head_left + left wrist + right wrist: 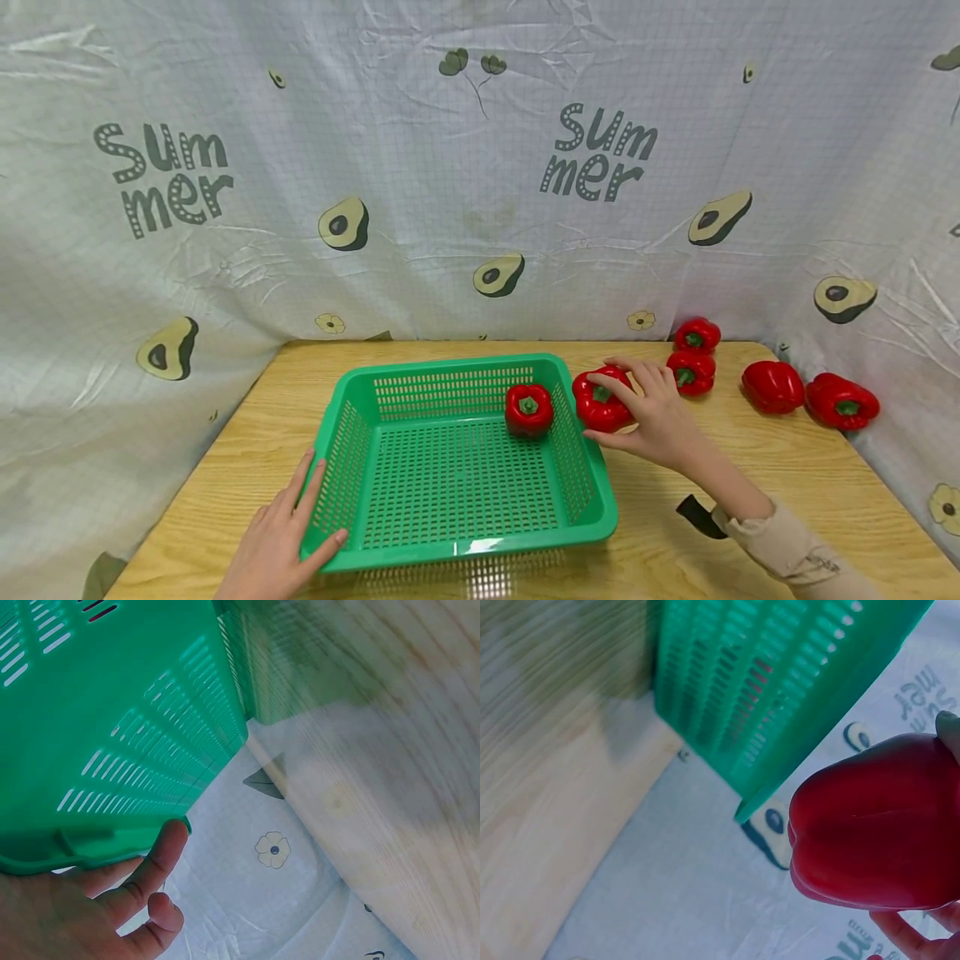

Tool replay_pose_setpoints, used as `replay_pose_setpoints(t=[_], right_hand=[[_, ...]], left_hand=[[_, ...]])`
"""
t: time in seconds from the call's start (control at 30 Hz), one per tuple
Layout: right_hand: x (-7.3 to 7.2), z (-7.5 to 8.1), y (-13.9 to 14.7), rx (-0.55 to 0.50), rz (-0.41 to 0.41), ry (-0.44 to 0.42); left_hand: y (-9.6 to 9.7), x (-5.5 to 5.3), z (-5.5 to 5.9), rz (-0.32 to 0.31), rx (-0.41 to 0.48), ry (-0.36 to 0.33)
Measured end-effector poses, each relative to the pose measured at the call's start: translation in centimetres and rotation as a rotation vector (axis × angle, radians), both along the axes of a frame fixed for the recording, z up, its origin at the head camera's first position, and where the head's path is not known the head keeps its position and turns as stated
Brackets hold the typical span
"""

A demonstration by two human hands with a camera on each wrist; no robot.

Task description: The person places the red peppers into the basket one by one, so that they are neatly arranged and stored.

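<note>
A green plastic basket (461, 558) with slotted walls stands on the table. My left hand (279, 533) rests on its left rim near the front corner, and the left wrist view shows the fingers (161, 859) along that rim. Just outside the basket's right rim, my right hand (660, 417) grips a red bell pepper (600, 412) with its green stem facing me. The right wrist view has this pepper (877, 825) large, beside the basket's outer wall (742, 690). Another red bell pepper (528, 411) sits stem up inside the basket at the back right.
Several more red bell peppers lie to the right: two near the back edge, a front one (692, 372) and a rear one (697, 335), and a pair farther right (772, 387). A patterned cloth (420, 167) hangs behind the wooden table (217, 492).
</note>
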State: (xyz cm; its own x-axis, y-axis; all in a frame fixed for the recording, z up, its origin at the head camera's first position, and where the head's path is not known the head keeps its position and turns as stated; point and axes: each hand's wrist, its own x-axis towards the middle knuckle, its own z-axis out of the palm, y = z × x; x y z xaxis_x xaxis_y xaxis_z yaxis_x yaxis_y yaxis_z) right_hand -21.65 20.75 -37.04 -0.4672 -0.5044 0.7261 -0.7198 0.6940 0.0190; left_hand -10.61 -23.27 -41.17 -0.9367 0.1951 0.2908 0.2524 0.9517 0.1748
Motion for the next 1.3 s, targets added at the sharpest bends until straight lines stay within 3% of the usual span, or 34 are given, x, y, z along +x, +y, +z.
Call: replay_pose_setpoints(t=[0.4, 0.73, 1.03, 1.3], right_hand=[[0.5, 0.4, -2.5, 0.001, 0.082, 0.045], [0.5, 0.0, -3.7, 0.093, 0.109, 0.025], [0.6, 0.1, -4.2, 0.18, 0.194, -0.067], [0.6, -0.4, -4.9, 0.308, 0.172, -0.167]], left_hand=[[-0.1, -0.1, -0.2, -0.008, 0.01, 0.001], [-0.1, 0.0, -0.2, -0.01, 0.009, 0.013], [0.0, -0.1, -0.1, -0.011, 0.011, 0.013], [0.0, 0.0, -0.1, -0.008, 0.005, 0.009]])
